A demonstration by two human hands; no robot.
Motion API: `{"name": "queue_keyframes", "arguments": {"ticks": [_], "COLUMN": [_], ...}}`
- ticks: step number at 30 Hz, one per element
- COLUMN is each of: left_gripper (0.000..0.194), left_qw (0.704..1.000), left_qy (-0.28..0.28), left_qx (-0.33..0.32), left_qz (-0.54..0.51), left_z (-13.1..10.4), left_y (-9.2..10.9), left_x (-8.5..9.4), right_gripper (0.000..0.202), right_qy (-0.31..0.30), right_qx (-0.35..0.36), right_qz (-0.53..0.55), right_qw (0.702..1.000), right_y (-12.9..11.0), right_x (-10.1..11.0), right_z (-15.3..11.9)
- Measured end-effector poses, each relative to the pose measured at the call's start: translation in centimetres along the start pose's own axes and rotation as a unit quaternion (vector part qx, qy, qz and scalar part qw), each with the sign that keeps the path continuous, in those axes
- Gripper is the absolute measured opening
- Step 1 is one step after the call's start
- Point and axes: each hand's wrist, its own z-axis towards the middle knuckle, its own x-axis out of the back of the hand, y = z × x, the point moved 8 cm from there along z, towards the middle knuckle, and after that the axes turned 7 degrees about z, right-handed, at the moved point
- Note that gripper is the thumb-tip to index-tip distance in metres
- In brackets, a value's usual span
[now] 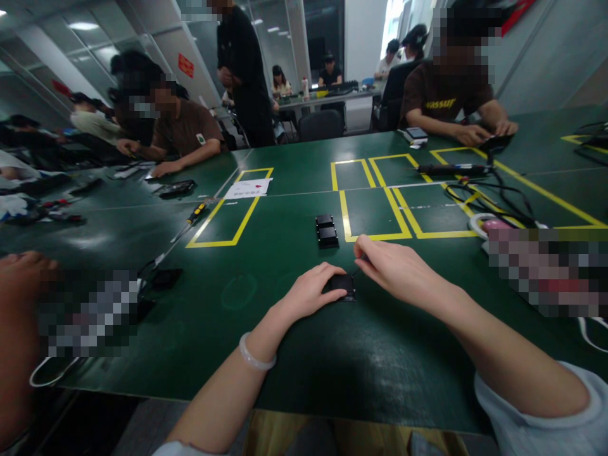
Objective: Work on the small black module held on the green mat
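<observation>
Low on the green table [285, 354], a small black square part [344, 288] lies flat. My left hand [311, 288] grips it from the left, thumb on the near side and fingers over the far side. My right hand [392, 263] is closed in a pinch at the part's right edge. A thin dark tool [354, 273] shows below its fingertips, pointing to that edge; most of it is hidden in the fingers. Just beyond stand two similar black square parts [327, 230], one behind the other.
Yellow tape outlines [375, 238] mark the table. Further off lie a screwdriver [197, 213], a white paper [248, 189], a black corded tool [453, 170] and a white tape roll [477, 225]. Blurred bundles lie at both sides. Co-workers sit across, and another person's hand [23, 278] is at left.
</observation>
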Motion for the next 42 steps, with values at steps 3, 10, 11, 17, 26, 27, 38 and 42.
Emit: {"name": "queue_keyframes", "arguments": {"ticks": [3,10,11,17,26,27,38,42], "left_gripper": [0.033,0.034,0.033,0.034,0.033,0.033,0.032,0.032], "left_qw": [1.0,1.0,1.0,1.0,1.0,1.0,1.0,1.0], "left_qy": [0.0,0.003,0.002,0.004,0.002,0.002,0.0,0.003], "left_qx": [0.001,0.004,0.003,0.0,0.0,-0.001,0.002,-0.003], "left_qz": [0.002,0.006,0.004,-0.001,0.003,0.003,0.002,0.002], "left_z": [0.03,0.09,0.08,0.05,0.06,0.06,-0.01,0.02], "left_y": [-0.05,-0.26,-0.22,-0.13,-0.27,-0.26,-0.24,-0.21], "left_x": [-0.06,-0.21,-0.2,-0.11,-0.18,-0.18,-0.17,-0.15], "right_gripper": [0.009,0.017,0.015,0.011,0.013,0.012,0.016,0.01], "right_qy": [0.002,-0.021,-0.021,-0.009,-0.015,-0.009,-0.02,-0.015], "right_qx": [0.004,-0.028,-0.023,0.001,-0.01,0.0,-0.013,0.012], "right_qz": [0.0,-0.049,-0.044,-0.017,-0.013,-0.005,-0.042,-0.008], "right_qw": [1.0,0.998,0.999,1.0,1.0,1.0,0.999,1.0], "right_y": [-0.16,-0.03,-0.08,-0.63,-0.12,-0.29,-0.22,-0.55], "right_x": [0.2,-0.21,-0.21,0.07,-0.33,-0.21,-0.39,-0.29], "right_z": [-0.05,0.27,0.23,-0.05,0.21,0.15,0.23,0.03]}}
